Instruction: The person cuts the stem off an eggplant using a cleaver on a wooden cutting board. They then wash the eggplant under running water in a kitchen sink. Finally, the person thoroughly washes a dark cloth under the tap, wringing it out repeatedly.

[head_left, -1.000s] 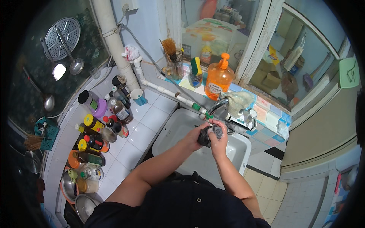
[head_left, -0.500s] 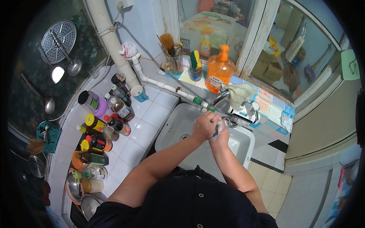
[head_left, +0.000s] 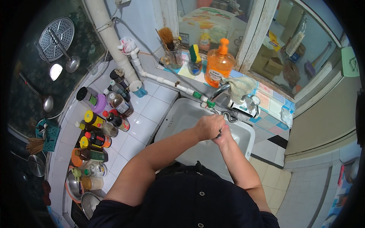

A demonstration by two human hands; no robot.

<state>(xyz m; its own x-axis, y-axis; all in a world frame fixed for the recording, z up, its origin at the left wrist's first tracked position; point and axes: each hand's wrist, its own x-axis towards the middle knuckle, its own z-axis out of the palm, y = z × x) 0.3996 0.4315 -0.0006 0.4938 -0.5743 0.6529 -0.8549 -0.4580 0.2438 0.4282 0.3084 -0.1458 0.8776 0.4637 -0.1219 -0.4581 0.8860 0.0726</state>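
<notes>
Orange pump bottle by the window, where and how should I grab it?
Probably around the wide body of the pump bottle, below its narrow neck, coming from the front above the tap: it stands upright, with the window close behind.

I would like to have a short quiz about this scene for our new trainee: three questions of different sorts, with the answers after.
1. Choose one. The bare left hand and the bare right hand are together over which thing?
a) the white tiled counter
b) the white rectangular basin
c) the multicoloured tiled ledge

2. True or false: the orange plastic pump bottle stands to the right of the yellow-and-green sponge, as the picture shows it.

3. Fill in the blank: of the object held between the hands, only a little shows, and its colour is ____.

Key: 1. b; 2. true; 3. dark.
</notes>
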